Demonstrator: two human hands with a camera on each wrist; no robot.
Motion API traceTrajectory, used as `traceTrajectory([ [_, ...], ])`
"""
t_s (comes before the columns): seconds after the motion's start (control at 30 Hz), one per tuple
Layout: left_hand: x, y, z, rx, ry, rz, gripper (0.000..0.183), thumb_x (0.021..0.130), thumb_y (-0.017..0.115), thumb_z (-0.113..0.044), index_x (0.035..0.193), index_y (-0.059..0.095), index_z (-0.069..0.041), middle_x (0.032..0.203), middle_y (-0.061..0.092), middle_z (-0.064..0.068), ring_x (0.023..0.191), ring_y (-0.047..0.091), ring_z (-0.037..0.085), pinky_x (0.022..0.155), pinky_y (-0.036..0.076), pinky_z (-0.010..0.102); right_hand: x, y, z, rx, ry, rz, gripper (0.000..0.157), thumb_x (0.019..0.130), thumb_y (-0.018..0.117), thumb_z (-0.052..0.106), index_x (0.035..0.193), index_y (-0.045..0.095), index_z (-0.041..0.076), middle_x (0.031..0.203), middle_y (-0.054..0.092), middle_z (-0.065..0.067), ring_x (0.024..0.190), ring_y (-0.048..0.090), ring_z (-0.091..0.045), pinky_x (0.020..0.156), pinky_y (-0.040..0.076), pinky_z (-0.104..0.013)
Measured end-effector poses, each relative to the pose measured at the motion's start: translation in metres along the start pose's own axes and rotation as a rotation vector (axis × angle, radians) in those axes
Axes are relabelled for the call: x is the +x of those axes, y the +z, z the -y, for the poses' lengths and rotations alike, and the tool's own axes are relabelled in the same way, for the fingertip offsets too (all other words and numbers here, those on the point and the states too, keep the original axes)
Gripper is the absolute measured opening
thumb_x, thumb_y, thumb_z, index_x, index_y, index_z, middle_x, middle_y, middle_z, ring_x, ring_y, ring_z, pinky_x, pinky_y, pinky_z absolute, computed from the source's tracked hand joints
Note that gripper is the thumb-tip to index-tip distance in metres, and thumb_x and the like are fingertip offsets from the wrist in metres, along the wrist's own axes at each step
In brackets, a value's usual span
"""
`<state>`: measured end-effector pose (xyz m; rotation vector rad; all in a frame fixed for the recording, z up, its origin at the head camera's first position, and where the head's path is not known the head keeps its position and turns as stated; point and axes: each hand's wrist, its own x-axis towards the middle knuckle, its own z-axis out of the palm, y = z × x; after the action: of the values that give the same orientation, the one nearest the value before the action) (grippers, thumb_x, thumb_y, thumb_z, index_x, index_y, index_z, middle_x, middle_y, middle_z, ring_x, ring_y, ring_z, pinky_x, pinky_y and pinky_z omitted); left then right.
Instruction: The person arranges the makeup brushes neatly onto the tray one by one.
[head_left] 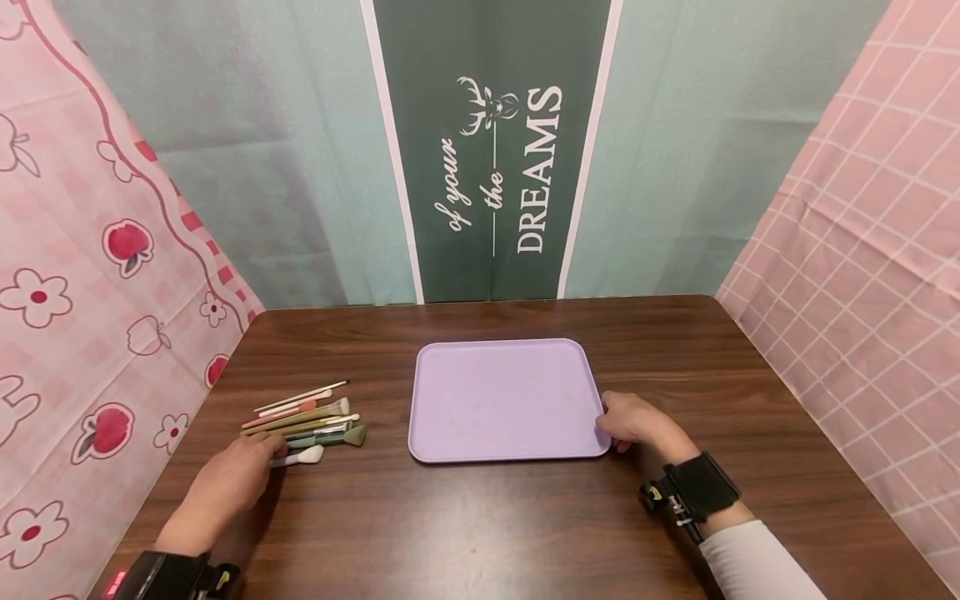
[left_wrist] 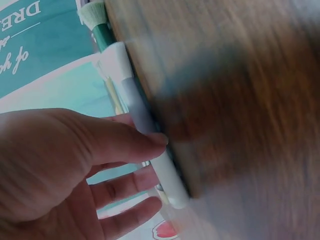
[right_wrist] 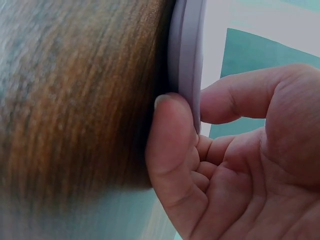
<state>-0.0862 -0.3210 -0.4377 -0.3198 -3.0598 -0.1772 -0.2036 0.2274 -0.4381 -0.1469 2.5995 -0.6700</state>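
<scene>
My left hand (head_left: 234, 473) is at the left of the table, pinching the handle of a makeup brush (head_left: 311, 455) with white bristles. In the left wrist view the thumb lies across this brush (left_wrist: 142, 107), and the fingers are behind it. Several other makeup brushes (head_left: 337, 407) lie side by side just beyond, among them one with a green head (head_left: 355, 436). On the right, my right hand (head_left: 637, 418) grips the near right corner of a lilac tray (head_left: 502, 404). The right wrist view shows the tray's rim (right_wrist: 186, 60) between thumb and fingers.
Both the tray and the brushes are on a dark brown wooden table (head_left: 480, 533). A green curtain (head_left: 300, 167) with white lettering hangs behind it. Patterned pink cloths (head_left: 885, 250) stand along the left and right sides.
</scene>
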Motion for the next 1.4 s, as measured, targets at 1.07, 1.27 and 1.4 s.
traceTrajectory([
  [1.07,0.023,-0.006,-0.035,-0.043,0.077,-0.097,0.024,0.075,0.074,0.002,0.093,0.063,-0.010,0.088,0.062,0.008,0.077,0.063,0.025,0.058,0.050,0.043,0.001,0.000,0.000,-0.008,0.016,0.003,0.016,0.088,0.053,0.006,0.100,0.055,-0.005,0.075,0.059,-0.012,0.056,0.063,-0.020,0.053,0.054,-0.031],
  [1.27,0.029,-0.004,-0.043,-0.074,0.078,-0.083,0.023,0.076,0.077,0.000,0.094,0.063,-0.007,0.086,0.061,0.004,0.074,0.059,0.017,0.062,0.050,0.039,0.001,0.000,0.001,-0.011,0.010,-0.006,0.013,0.086,0.052,0.005,0.095,0.056,-0.003,0.073,0.060,-0.012,0.056,0.063,-0.020,0.053,0.053,-0.032],
  [1.4,0.033,-0.004,-0.047,-0.093,0.101,-0.088,0.023,0.075,0.077,0.000,0.092,0.063,-0.007,0.081,0.058,0.001,0.070,0.053,0.012,0.062,0.047,0.035,0.000,0.000,0.001,-0.018,0.006,-0.014,0.010,0.084,0.052,0.005,0.091,0.056,-0.001,0.071,0.061,-0.011,0.055,0.063,-0.020,0.053,0.052,-0.032],
])
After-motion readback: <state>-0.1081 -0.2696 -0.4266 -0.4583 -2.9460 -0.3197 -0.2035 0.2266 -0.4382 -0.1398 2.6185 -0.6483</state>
